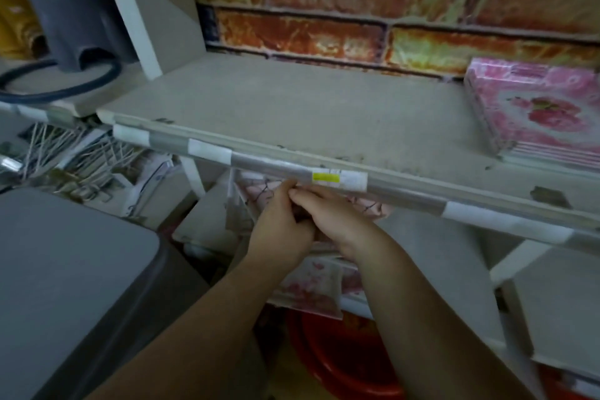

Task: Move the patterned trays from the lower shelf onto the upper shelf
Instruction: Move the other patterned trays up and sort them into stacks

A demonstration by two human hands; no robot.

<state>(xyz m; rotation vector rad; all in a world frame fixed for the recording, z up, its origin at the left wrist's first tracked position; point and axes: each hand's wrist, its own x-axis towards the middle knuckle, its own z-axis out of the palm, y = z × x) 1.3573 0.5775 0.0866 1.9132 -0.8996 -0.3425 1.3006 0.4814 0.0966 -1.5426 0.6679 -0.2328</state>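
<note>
No readable text found. Price label (337,179) noted on front rail of upper shelf (292,114): yellow band on white, print too blurred to be read. Blank white tags seen elsewhere along rail. Printed packets (146,178) at lower left: markings too small to be made out.

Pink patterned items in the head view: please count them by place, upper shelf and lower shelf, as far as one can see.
Upper shelf: 1 stack of pink floral trays; single trays cannot be counted.
Lower shelf, under the left hand and right hand: 2 visible pink patterned pieces, one behind the hands, one below them.
Total: 3 visible groups.
</note>
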